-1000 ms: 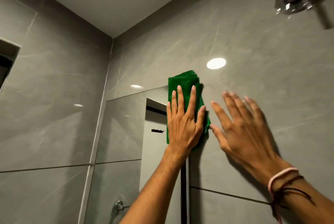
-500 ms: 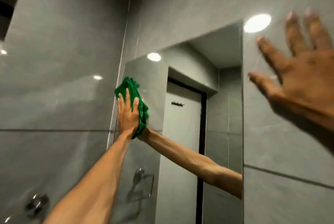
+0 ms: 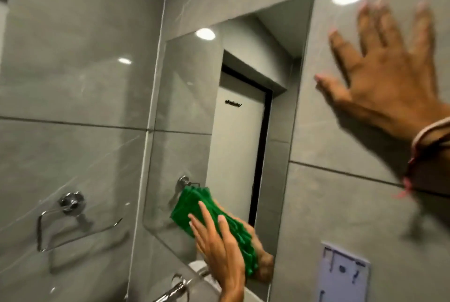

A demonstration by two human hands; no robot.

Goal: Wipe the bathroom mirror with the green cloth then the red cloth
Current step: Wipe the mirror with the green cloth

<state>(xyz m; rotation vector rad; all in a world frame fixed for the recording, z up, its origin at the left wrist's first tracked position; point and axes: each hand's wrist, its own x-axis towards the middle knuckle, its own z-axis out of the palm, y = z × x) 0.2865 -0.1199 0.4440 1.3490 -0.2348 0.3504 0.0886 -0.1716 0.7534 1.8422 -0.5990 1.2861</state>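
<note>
The setting is a bathroom clad in large grey glossy tiles (image 3: 73, 82), with a frameless mirror (image 3: 185, 107) mounted on the wall beside the corner joint. The mirror reflects a pale door with a dark frame and a ceiling light. The left hand (image 3: 220, 245) lies flat against the lower part of the mirror, fingers extended and slightly spread, pressing the folded green cloth (image 3: 192, 206) against the glass; the cloth is trapped under the palm and fingers rather than gripped in a closed fist. The cloth sits near the lower right area of the mirror, and its edge extends beyond the fingertips toward the upper left. The right hand (image 3: 389, 87) is blurred, open with all fingers splayed, holding nothing, and positioned at the tiled wall to the right of the mirror; contact with the wall cannot be confirmed. Thread bracelets (image 3: 423, 138) encircle the right wrist. A chrome towel ring (image 3: 70, 223) is fixed to the left wall. A pale wall plate (image 3: 343, 275) is located below the right hand.
</note>
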